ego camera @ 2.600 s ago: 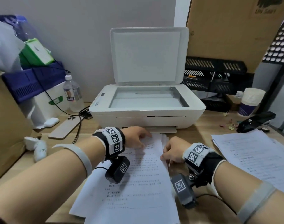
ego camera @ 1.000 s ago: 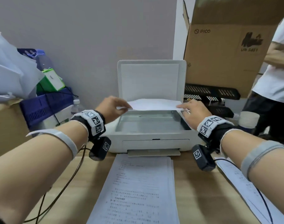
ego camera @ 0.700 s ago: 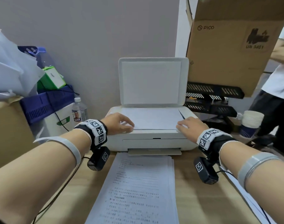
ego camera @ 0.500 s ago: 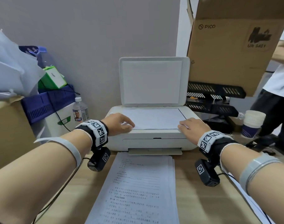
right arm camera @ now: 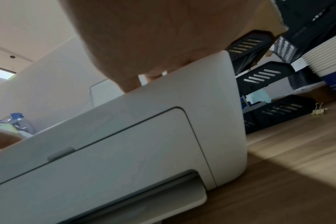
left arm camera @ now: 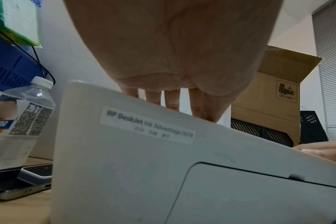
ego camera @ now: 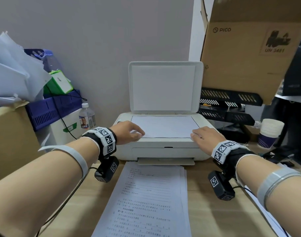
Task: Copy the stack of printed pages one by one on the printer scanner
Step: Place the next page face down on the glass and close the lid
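the sheet (ego camera: pixel 161 125) lies flat on the printer (ego camera: pixel 163 147) glass under the raised lid (ego camera: pixel 165 86), left hand (ego camera: pixel 127 132) and right hand (ego camera: pixel 206 136) resting flat-fingered on its near corners, probably to square it, while the stack (ego camera: pixel 146 199) waits on the desk (ego camera: pixel 214 211)

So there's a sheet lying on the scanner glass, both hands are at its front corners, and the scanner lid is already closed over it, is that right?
Not quite. The scanner lid is not closed: the head view shows it standing upright behind the glass. The rest holds: the sheet lies flat on the printer, with the left hand and right hand at its front corners.
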A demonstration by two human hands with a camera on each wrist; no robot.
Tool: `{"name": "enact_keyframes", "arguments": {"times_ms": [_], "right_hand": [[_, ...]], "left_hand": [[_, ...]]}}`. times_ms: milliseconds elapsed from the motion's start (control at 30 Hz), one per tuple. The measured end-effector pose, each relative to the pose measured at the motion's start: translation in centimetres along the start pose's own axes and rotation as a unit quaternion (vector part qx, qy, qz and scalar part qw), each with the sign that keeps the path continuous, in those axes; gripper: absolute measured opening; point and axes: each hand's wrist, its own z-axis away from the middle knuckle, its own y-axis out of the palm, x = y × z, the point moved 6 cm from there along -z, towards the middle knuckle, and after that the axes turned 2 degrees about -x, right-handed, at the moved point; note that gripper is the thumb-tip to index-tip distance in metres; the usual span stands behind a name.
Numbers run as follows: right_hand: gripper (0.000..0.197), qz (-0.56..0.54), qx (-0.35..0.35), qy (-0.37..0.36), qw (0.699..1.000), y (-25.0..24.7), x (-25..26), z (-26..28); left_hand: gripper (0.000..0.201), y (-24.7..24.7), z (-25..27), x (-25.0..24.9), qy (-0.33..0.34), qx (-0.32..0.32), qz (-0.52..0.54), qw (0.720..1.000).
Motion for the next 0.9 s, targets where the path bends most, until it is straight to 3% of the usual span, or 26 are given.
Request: {"name": "enact_keyframes", "arguments": {"times_ms": [300,467,533,667,767,900], "right_hand": [[0.049,-0.007,-0.005,-0.012,1.0,-0.3,0.3,-0.4],[0.05,-0.056,-0.02,-0.049,0.997,-3.0,2.9,-2.3],[0.048,-0.064,-0.03,-0.065,0.995,-4.3,4.3,-3.3],[0.045,-0.092,-0.035,-0.078,0.992,-6.2,6.7,-5.2],[0.046,-0.085,-0.041,-0.096,0.991,-7.1,8.1,-6.5],[0.049,-0.08,-0.051,-0.108,0.99,-7.6,9.0,-8.2]], "left_hand": [[0.025,-1.0,-0.8,0.0,-0.004,-0.013,0.019,1.0],[0.029,-5.1,-3.5,0.5,-0.042,-0.097,0.125,0.987],[0.035,-6.5,-5.3,1.2,-0.085,-0.124,0.19,0.97],[0.055,-7.9,-9.1,2.9,-0.171,-0.155,0.351,0.908],[0.074,-8.3,-11.6,3.7,-0.185,-0.161,0.427,0.87],[0.089,-8.2,-14.1,4.3,-0.175,-0.151,0.486,0.843]]}}
